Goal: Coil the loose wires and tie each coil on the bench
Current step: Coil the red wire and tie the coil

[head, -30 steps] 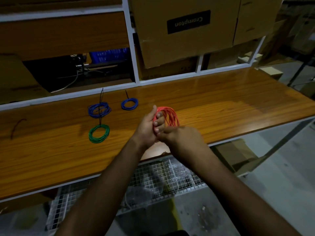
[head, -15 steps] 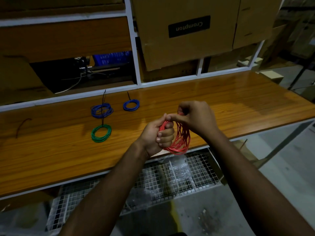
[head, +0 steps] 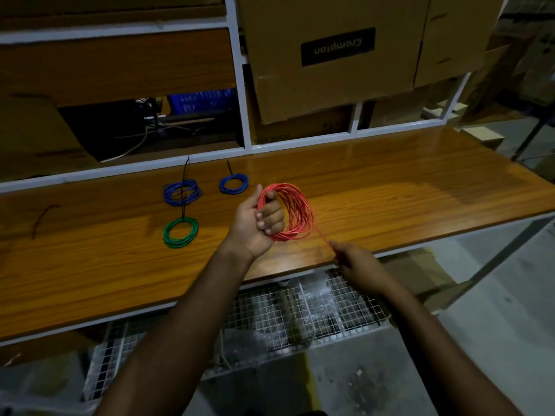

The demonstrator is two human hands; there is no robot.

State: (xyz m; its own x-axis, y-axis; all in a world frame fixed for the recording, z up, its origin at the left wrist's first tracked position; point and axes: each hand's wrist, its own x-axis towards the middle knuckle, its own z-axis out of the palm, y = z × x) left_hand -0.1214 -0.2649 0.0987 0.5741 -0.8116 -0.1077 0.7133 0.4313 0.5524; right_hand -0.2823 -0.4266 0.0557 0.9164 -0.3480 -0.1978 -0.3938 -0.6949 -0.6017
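Observation:
My left hand [head: 260,221] grips a coil of red wire [head: 295,211] and holds it upright above the wooden bench [head: 390,199]. A loose strand of red wire runs from the coil's lower right down to my right hand [head: 354,264], which pinches it near the bench's front edge. On the bench to the left lie a tied green coil [head: 180,232], a larger blue coil [head: 182,192] with a black tie sticking up, and a smaller blue coil [head: 233,184] with its own black tie.
A short dark wire piece [head: 43,217] lies at the bench's far left. Cardboard boxes [head: 336,55] fill the white-framed shelves behind the bench. A wire-mesh rack [head: 300,313] holding plastic bags sits below the front edge.
My right hand has dropped from the top of the red coil to the lower right, drawing a strand of wire out. The left hand has kept its hold on the coil.

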